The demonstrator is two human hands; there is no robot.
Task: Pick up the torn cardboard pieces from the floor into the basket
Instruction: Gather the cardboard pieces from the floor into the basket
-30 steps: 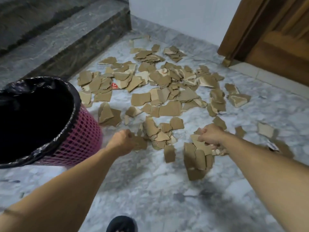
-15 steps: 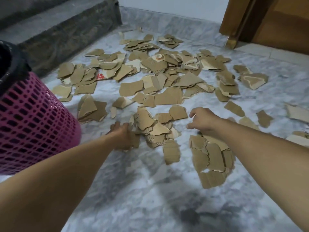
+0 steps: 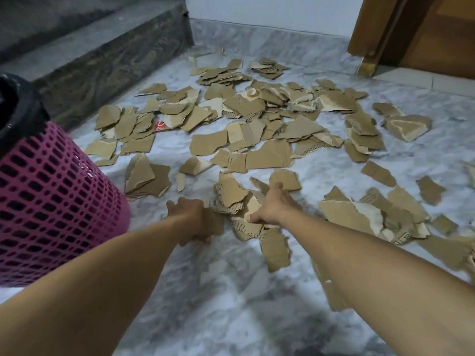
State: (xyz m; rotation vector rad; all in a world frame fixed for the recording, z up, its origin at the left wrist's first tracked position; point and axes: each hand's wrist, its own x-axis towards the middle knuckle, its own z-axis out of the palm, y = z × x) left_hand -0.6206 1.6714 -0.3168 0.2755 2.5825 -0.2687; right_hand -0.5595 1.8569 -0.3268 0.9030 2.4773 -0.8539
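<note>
Several torn brown cardboard pieces (image 3: 267,156) lie scattered over the grey marble floor. A small heap of cardboard (image 3: 231,195) sits between my two hands. My left hand (image 3: 189,218) is closed on a flat cardboard piece (image 3: 214,222) at the heap's left edge. My right hand (image 3: 273,204) rests on the heap's right side, fingers curled around its pieces, thumb up. The pink mesh basket (image 3: 51,201) with a black liner stands at the left, close to my left forearm.
A dark stone step (image 3: 102,55) rises behind the basket at the upper left. A wooden door and frame (image 3: 411,34) stand at the upper right. Another cardboard heap (image 3: 372,217) lies right of my right arm. Bare floor (image 3: 231,304) lies nearest me.
My right hand has left the right-hand heap and moved left onto the middle heap, closing on it. The left hand has stayed at the heap's left edge. The view has moved closer.
</note>
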